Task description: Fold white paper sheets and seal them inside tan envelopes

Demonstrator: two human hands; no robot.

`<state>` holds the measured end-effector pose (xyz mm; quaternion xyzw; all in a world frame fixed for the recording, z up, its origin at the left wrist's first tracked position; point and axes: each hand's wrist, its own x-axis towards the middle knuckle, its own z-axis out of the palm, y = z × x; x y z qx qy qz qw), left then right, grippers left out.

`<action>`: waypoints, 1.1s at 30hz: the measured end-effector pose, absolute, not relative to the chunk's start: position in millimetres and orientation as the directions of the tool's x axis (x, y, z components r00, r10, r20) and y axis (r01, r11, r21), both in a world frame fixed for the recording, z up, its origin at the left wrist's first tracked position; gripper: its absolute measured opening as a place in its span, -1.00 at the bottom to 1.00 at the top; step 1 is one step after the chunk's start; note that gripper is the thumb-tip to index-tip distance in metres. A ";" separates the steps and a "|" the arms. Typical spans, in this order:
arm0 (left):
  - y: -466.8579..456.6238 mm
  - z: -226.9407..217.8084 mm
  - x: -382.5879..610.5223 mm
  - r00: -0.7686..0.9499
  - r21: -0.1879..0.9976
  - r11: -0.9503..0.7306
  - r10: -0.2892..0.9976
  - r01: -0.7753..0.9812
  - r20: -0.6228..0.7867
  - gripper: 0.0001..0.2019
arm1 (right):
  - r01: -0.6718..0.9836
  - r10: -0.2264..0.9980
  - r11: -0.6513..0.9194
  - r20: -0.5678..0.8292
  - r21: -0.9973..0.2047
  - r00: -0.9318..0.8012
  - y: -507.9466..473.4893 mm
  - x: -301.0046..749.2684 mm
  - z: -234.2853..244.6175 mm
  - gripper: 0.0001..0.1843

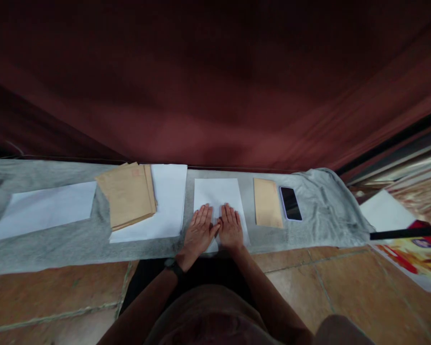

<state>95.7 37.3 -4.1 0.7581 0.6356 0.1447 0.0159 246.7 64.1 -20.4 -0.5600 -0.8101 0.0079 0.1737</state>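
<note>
My left hand point(199, 231) and my right hand point(231, 226) lie flat side by side, fingers stretched out, on the near half of a white sheet of paper point(217, 191). The sheet rests on a grey cloth point(57, 247) spread over the floor. Neither hand holds anything. A dark watch point(175, 266) sits on my left wrist. Just right of the sheet lies a single brown envelope point(267, 202). To the left sits a stack of brown envelopes point(126, 194) on top of white paper point(168, 201).
A black phone point(290, 203) lies beside the single envelope. Another white sheet point(43, 208) lies far left on the cloth. A dark red curtain point(215, 86) hangs behind. Tiled floor point(57, 292) runs in front; colourful printed material point(416, 256) and a black bar point(405, 233) sit at right.
</note>
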 end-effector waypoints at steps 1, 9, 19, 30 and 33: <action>36.3 -3.5 93.0 0.149 0.197 -0.189 0.968 0.962 0.203 -0.32 | 0.908 0.908 0.368 0.288 -0.202 -0.304 63.6 250.4 -21.0 -0.42; 31.2 -7.0 87.6 0.097 0.201 -0.146 0.967 0.969 0.237 -0.35 | 0.934 0.895 0.318 0.378 -0.163 -0.238 52.6 291.2 -24.2 -0.37; -8.8 -0.5 99.3 0.311 0.161 -0.358 0.915 0.920 0.259 -0.41 | 0.931 0.893 0.309 0.396 -0.192 -0.214 35.2 300.4 -24.4 -0.38; -19.7 -13.9 83.2 0.537 0.069 -0.554 0.825 0.829 0.174 -0.46 | 0.903 0.896 0.365 0.349 -0.225 -0.275 29.2 281.7 -24.3 -0.42; -17.9 -11.0 75.3 0.524 0.038 -0.540 0.830 0.841 0.190 -0.39 | 0.905 0.896 0.359 0.354 -0.228 -0.266 30.1 275.4 -23.1 -0.42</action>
